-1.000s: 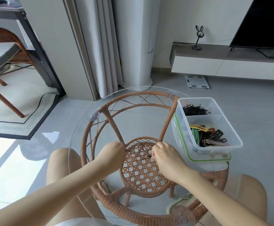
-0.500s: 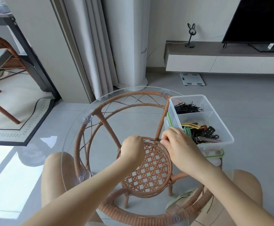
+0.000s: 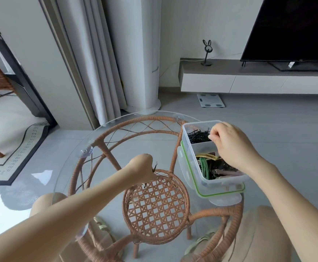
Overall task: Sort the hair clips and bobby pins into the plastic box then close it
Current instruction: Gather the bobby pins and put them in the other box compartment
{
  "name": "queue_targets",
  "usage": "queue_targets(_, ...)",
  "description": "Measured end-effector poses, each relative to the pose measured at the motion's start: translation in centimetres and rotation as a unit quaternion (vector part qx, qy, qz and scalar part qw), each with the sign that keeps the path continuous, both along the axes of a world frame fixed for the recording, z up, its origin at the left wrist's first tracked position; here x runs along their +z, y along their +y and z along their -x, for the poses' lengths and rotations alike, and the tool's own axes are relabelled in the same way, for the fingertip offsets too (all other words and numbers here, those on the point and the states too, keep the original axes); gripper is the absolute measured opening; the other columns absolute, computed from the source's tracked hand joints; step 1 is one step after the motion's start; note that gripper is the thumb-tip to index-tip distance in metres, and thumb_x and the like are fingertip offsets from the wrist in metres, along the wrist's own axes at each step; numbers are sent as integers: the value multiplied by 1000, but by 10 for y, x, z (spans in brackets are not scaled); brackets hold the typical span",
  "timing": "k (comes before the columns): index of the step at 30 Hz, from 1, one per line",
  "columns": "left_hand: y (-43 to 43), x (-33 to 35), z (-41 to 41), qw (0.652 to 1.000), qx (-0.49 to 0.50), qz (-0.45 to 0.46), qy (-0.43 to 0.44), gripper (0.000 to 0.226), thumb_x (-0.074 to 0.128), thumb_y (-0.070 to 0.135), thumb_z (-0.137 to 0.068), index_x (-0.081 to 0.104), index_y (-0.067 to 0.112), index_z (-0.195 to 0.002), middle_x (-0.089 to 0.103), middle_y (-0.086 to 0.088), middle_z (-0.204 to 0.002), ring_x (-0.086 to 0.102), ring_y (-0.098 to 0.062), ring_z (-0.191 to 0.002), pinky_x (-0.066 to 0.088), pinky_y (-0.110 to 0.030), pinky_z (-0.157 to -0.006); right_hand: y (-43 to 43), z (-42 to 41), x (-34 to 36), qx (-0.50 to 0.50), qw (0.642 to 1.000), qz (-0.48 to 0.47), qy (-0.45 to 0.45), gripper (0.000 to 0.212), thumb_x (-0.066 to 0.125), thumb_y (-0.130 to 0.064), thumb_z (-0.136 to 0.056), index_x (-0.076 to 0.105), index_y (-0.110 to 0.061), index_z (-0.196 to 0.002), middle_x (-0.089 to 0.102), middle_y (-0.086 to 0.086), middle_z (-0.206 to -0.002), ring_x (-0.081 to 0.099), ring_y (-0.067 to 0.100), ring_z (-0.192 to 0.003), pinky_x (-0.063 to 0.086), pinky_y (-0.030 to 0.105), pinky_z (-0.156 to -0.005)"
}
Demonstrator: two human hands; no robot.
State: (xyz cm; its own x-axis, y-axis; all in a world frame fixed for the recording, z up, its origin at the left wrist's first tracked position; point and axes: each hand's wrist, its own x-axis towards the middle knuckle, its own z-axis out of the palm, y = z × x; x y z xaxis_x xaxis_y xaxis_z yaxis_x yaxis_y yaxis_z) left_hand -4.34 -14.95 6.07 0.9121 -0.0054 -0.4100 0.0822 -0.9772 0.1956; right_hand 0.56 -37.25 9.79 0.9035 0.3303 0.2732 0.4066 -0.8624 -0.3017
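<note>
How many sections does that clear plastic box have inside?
2. The far compartment holds bobby pins; the near compartment holds coloured hair clips. The right hand covers part of the box, so another could be hidden.

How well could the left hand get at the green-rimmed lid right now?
Probably yes, its edge only: open glass lies between the left hand and the lid, but the plastic box stands on it and that hand seems to pinch a bobby pin.
</note>
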Motion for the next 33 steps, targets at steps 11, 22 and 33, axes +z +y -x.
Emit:
queue_targets(11,-62,82,-97,981,-74,99,-150,37,59,12,-80,35,7,-52,31,-3,-53,29,-18,-49,21,-22,-40,-5,-81,-25,68,981,180,7,33,41,-12,-91,55,-1,-63,60,11,-67,50,24,-75,30,31,-64)
queue_targets(22,-111,34,-152,979,-90,112,-144,24,51,6,-85,67,4,-103,70,-11,-102,59,-26,-81,53,-34,-73,-69,3,-25,-150,988,44,-14,29,53,-26,-90,61,-11,-113,67,8,-106,58,32,-99,46,36,-74)
queue_targets(33,-69,18,-142,979,-77,36,-187,44,49,7,-89,35,13,-48,37,-2,-49,45,-29,-60,28,-27,-41,-65,38,-45,-266,939,-100,194,19,40,-17,-91,57,-9,-87,63,6,-56,56,13,-38,52,32,-50)
